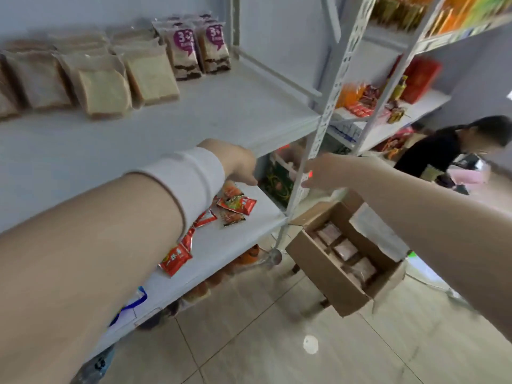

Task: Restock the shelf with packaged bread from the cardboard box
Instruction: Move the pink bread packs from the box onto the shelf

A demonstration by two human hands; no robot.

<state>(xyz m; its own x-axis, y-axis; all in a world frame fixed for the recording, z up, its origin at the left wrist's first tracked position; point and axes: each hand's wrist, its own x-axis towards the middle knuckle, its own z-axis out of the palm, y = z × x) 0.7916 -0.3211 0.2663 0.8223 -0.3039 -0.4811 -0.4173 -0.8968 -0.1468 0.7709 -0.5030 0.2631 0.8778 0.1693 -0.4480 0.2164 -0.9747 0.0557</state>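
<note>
Several clear packs of sliced bread (pixel 102 90) lie in rows on the white upper shelf (pixel 221 115), with two purple-labelled packs (pixel 202 48) standing behind them. An open cardboard box (pixel 343 259) holding more wrapped bread packs (pixel 346 249) sits low on the right, above the tiled floor. My left hand (pixel 238 162), with a white wristband on the wrist, hangs just below the upper shelf's front edge and holds nothing. My right hand (pixel 321 173) reaches out beside the perforated shelf upright (pixel 327 112), empty, fingers relaxed. Both hands are above and left of the box.
Red snack sachets (pixel 235 206) are scattered on the lower shelf. A second shelving unit (pixel 388 106) at the right holds orange and red goods. A person in a black top (pixel 443 151) bends down at the far right. Beige floor tiles spread below.
</note>
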